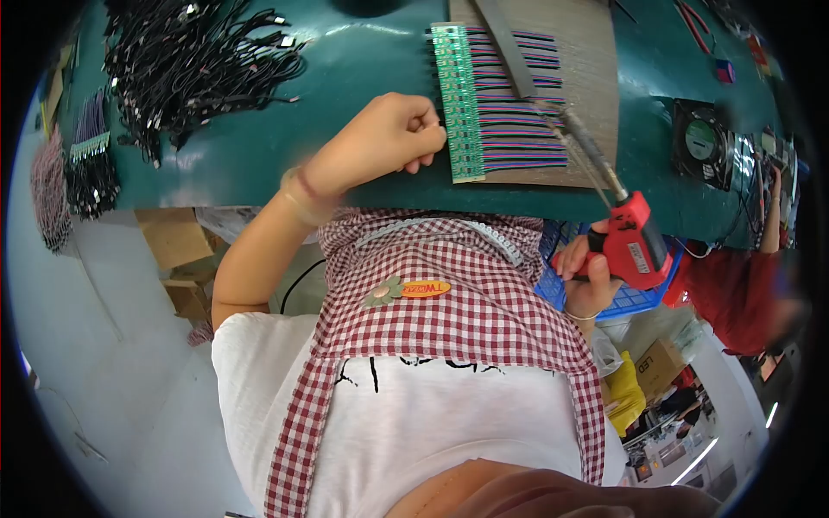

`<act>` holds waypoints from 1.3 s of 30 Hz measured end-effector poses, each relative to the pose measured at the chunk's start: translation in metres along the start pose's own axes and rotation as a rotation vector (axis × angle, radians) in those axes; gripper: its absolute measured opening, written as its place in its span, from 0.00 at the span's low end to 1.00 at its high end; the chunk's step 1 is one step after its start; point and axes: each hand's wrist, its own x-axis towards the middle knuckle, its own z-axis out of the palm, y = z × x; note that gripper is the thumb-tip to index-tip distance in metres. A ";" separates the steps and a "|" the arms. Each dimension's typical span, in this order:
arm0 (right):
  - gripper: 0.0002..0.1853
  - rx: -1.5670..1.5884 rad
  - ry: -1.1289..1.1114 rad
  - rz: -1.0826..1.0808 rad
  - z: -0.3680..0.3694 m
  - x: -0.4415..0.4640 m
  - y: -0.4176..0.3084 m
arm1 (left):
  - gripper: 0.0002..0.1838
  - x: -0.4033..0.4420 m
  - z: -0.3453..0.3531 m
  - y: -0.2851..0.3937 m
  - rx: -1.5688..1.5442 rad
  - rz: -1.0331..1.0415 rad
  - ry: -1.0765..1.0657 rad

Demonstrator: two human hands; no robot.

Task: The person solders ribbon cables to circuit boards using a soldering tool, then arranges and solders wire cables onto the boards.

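Note:
A green circuit board panel (pixel 462 104) lies on a wooden board (pixel 596 52), with rows of coloured ribbon wires (pixel 522 129) running right from it. Across the wires rests a flat grey metal bar (pixel 508 52). My left hand (pixel 401 134) is closed in a pinch beside the panel's left edge; what its fingers hold, if anything, is hidden. My right hand (pixel 591 272) grips a red soldering gun (pixel 637 242) by its handle. The gun's metal tip points up and left, over the wires' right ends; whether it touches them I cannot tell.
A heap of black cables (pixel 190 69) covers the green table (pixel 363 52) at upper left. Bundled wired boards (pixel 91 168) hang at the left edge. A black fan (pixel 701 142) stands at right, with a person in red (pixel 734 293) nearby. A blue basket (pixel 630 298) sits below.

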 end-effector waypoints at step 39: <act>0.12 0.282 0.917 -0.649 -0.141 0.066 -0.070 | 0.06 0.090 -0.114 0.034 1.113 0.577 0.876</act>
